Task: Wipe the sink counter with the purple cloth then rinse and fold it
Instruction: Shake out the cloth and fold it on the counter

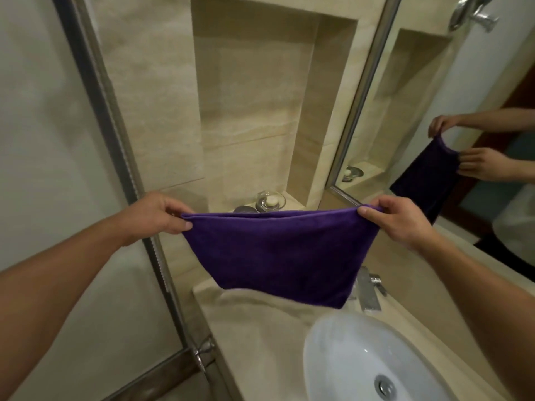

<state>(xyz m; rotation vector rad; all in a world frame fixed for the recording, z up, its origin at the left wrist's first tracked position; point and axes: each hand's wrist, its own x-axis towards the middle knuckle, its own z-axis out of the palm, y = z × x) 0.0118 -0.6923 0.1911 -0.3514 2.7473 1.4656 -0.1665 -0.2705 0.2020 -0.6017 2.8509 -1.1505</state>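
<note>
The purple cloth (pixel 278 253) hangs in the air above the beige sink counter (pixel 260 328), doubled over so two edges run along its top. My left hand (pixel 157 215) pinches its top left corner. My right hand (pixel 396 218) pinches its top right corner. The cloth is stretched flat between them and hangs down to just above the counter. The white sink basin (pixel 362 360) with its metal drain (pixel 385 386) lies below and to the right. The cloth hides part of the chrome faucet (pixel 369 290).
A tiled wall niche (pixel 254 111) behind the cloth holds a glass soap dish (pixel 270 201). A framed mirror (pixel 463 125) on the right reflects my hands and the cloth. A glass shower panel with a metal frame (pixel 115 140) stands at the left.
</note>
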